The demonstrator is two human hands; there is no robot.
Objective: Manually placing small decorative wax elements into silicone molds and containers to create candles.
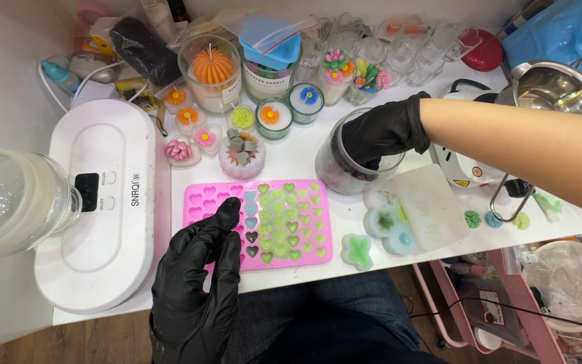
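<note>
- The right hand [380, 131], in a black glove, reaches down into the mouth of a clear glass jar [345, 176]; its fingertips are hidden inside the jar, so I cannot tell whether they are together or apart.
- Dark small pieces lie at the jar's bottom, below those fingers.
- The left hand [200, 283], also black-gloved, hovers over the near-left corner of a pink heart mould [304, 249]; its fingers are drawn together with thumb and forefinger tips meeting, and whether anything is pinched between them I cannot tell.
- Just beyond the left fingertips, the mould's heart cells hold green, bluish and dark fillings; the cells nearest them look unfilled.
- Left of the left hand sits a white oval appliance [99, 216] with a small dark display and printed lettering on its top.
- Past the right fingers, a glass candle jar [264, 79] bears a white rectangular label under a blue lid.
- Near side of the right hand, a translucent white mould [432, 205] lies by a green cactus shape [357, 251].
</note>
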